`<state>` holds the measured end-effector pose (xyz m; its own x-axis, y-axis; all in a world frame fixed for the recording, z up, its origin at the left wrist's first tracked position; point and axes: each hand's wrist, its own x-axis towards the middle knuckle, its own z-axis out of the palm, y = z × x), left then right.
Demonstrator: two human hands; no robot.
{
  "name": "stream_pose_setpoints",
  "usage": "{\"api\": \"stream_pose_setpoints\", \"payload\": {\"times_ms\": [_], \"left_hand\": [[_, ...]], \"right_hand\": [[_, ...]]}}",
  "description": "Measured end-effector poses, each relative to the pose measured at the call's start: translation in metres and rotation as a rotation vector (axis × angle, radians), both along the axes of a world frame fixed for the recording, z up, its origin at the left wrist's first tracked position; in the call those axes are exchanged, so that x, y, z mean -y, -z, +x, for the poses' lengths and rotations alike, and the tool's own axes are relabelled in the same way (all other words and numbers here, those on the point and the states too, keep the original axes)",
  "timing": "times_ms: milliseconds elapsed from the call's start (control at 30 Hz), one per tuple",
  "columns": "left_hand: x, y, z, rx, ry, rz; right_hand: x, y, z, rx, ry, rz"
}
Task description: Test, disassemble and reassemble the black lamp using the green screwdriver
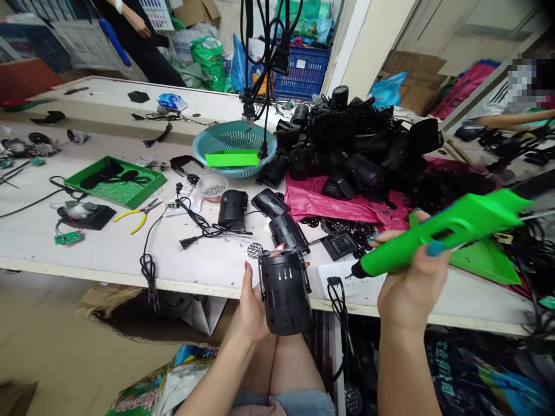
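Housing point(285, 292), black and cylindrical, was held in the left hand point(254, 306) just below the front edge of the counter point(108, 248), above the person's lap. The left hand was closed around its left side, thumb on the near wall, and a wire bracket showed at its top rim. The housing stood roughly upright, tilted slightly, with slots visible on its wall.

The right hand point(410, 286) was closed around a green screwdriver point(442, 231). The tool lay nearly level, rising toward the right, and its dark tip pointed left toward the housing, near it but apart from it.

On the counter just behind the housing lay two more black units point(288, 231) and a third point(233, 208) with a cord point(203, 228) running from it. A pink bag point(323, 202) lay under the near edge of a large pile of black housings point(359, 144). A teal basket point(234, 141) stood left of the pile with a green strip across its front. A small bowl point(212, 186) of screws sat just in front of the basket. Further left were a green tray point(115, 182) and yellow-handled pliers point(139, 215). A green triangular tray point(485, 260) lay beneath the screwdriver.

Another person point(139, 34) in dark clothing stood at the far side of the counter.
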<state>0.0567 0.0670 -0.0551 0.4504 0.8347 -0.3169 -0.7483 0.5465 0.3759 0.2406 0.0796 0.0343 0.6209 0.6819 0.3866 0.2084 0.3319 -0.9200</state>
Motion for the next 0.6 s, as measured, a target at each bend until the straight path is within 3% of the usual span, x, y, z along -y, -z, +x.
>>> {"api": "stream_pose_setpoints", "payload": {"times_ms": [100, 133, 200, 267, 300, 400, 600], "left_hand": [[-0.004, 0.0, 0.01, -0.142, -0.055, -0.073], [-0.004, 0.001, 0.013, -0.195, -0.085, -0.085], [-0.003, 0.006, 0.019, -0.302, -0.132, -0.079], [-0.001, 0.008, 0.024, -0.387, -0.146, -0.03], [0.001, 0.009, 0.026, -0.41, -0.143, -0.006], [0.002, 0.004, 0.031, -0.394, -0.115, -0.003], [-0.003, -0.009, 0.029, -0.237, -0.011, -0.142]], "right_hand": [[0.023, 0.013, -0.003, 0.365, -0.018, -0.103], [0.033, 0.018, -0.005, 0.52, -0.111, -0.132], [0.049, 0.03, -0.007, 0.779, -0.438, -0.257], [0.057, 0.039, -0.007, 0.916, -0.742, -0.433], [0.058, 0.043, -0.007, 0.928, -0.813, -0.496], [0.054, 0.047, -0.005, 0.872, -0.806, -0.479], [0.057, 0.041, -0.002, 0.737, -0.677, -0.416]]}}
